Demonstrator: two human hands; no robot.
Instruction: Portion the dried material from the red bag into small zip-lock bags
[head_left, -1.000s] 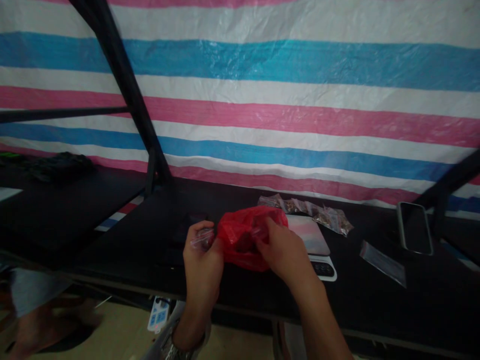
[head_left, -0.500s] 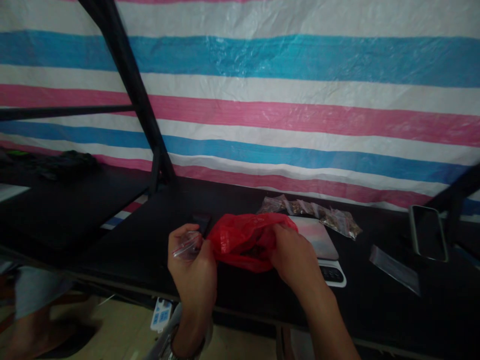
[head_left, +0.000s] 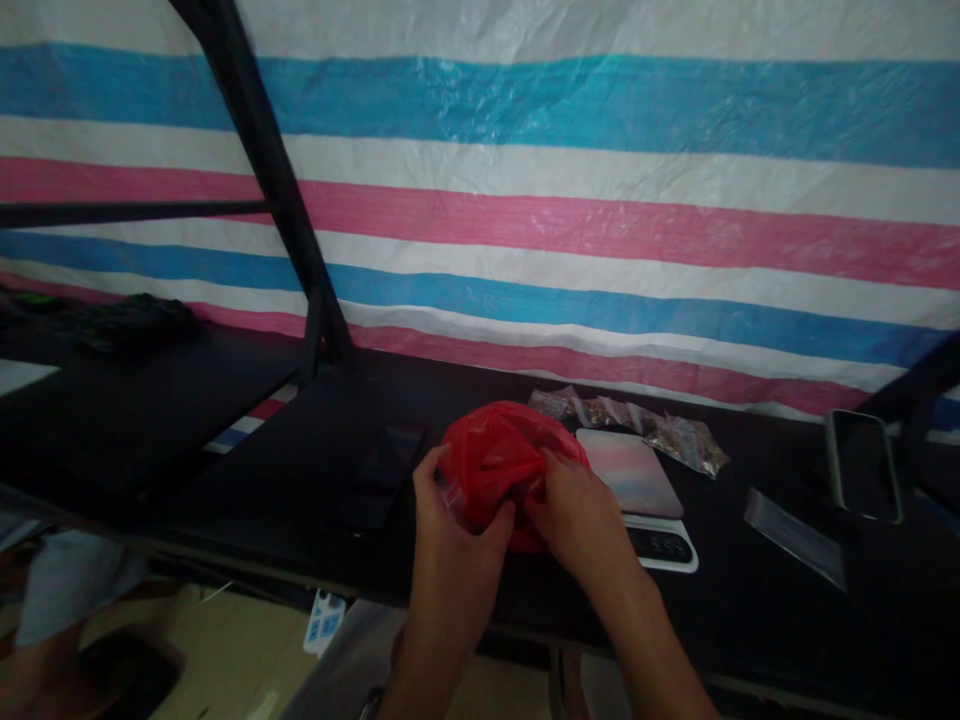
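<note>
Striped tarpaulin [head_left: 600, 230] behind black tables [head_left: 262, 480] suggests a workspace (makeshift, apparently).

Both hands are bare, the left hand [head_left: 457, 555] and the right hand [head_left: 583, 510] alike, each slim, with five-fingered shape only partly visible. The forearms are uncovered as far as they show. Low on the left forearm sits a dark wristband [head_left: 371, 703] with a faint metallic glint, mostly cropped away, so its kind is unclear. Below the front edge of the desk [head_left: 262, 500], plain pale-grey clothing [head_left: 346, 662] appears, softly blurred.
</note>
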